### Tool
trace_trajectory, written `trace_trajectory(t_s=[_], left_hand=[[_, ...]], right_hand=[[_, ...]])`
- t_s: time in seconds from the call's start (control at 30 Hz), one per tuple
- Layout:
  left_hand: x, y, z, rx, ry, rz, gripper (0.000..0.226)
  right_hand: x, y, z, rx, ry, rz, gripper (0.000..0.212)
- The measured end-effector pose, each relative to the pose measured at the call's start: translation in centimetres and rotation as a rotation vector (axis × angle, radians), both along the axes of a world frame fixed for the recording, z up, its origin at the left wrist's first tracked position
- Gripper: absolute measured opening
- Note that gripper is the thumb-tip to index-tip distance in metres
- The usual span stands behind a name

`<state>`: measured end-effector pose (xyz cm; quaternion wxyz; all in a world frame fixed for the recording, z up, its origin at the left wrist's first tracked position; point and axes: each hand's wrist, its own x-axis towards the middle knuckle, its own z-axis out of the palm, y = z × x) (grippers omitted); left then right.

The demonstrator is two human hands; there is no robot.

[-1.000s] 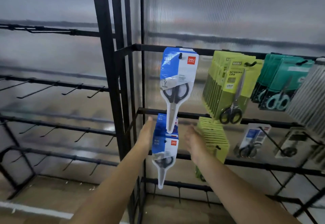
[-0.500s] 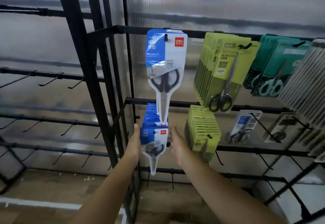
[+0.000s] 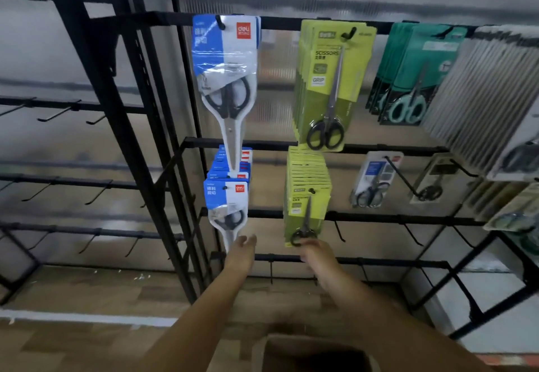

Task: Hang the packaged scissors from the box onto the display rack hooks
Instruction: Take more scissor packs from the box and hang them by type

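Below the hung blue scissors pack (image 3: 226, 211) on its rack hook (image 3: 224, 188), both hands have dropped away — left hand (image 3: 241, 250) and right hand (image 3: 316, 253) loose-fingered, holding nothing — heading, I judge, for the box (image 3: 313, 352)

Between the hanging blue scissor packs (image 3: 226, 208) and the green packs (image 3: 306, 196) runs an open gap on the display rack (image 3: 291, 145), wide enough for a hand to pass. At three o'clock of the green packs, a bare hook (image 3: 339, 231) and others (image 3: 414, 234) jut forward on the same bar, free of goods. At nine o'clock the black upright post (image 3: 125, 138) blocks sideways reach. At six o'clock the open box (image 3: 315, 354) stands on the floor.
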<state>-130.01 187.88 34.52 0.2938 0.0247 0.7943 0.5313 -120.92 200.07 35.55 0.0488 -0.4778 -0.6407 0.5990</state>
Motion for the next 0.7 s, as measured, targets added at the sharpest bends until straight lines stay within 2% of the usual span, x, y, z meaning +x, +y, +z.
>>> trace_trajectory(t_s=[0.07, 0.13, 0.2, 0.3, 0.37, 0.43, 0.5, 0.6, 0.7], left_hand=[[0.3, 2.0, 1.2, 0.054, 0.054, 0.002, 0.045], [0.6, 3.9, 2.8, 0.12, 0.13, 0.024, 0.04], [1.2, 5.4, 4.7, 0.237, 0.183, 0.021, 0.039], [1.8, 7.5, 6.9, 0.406, 0.101, -0.034, 0.029], [1.6, 8.6, 7.7, 0.46, 0.043, -0.087, 0.036], [1.3, 9.1, 8.2, 0.466, 0.011, -0.122, 0.041], [0.9, 9.0, 8.4, 0.444, -0.004, -0.129, 0.042], [0.7, 8.8, 7.9, 0.428, 0.004, -0.142, 0.047], [1.4, 8.0, 6.2, 0.386, 0.088, -0.117, 0.035]], right_hand=[[1.1, 2.1, 0.3, 0.004, 0.028, -0.143, 0.026], [1.6, 4.1, 1.4, 0.042, 0.163, -0.304, 0.024], [1.2, 5.3, 3.6, 0.02, 0.307, -0.368, 0.02], [-0.6, 5.6, 6.8, -0.095, 0.409, -0.186, 0.033], [-1.8, 5.9, 7.6, -0.148, 0.409, -0.021, 0.053], [-2.2, 6.4, 7.7, -0.181, 0.393, 0.038, 0.064], [-2.2, 6.7, 7.9, -0.191, 0.376, 0.068, 0.064], [-1.3, 6.7, 7.6, -0.091, 0.351, 0.065, 0.061], [0.1, 6.3, 6.0, 0.0, 0.4, 0.01, 0.05]])
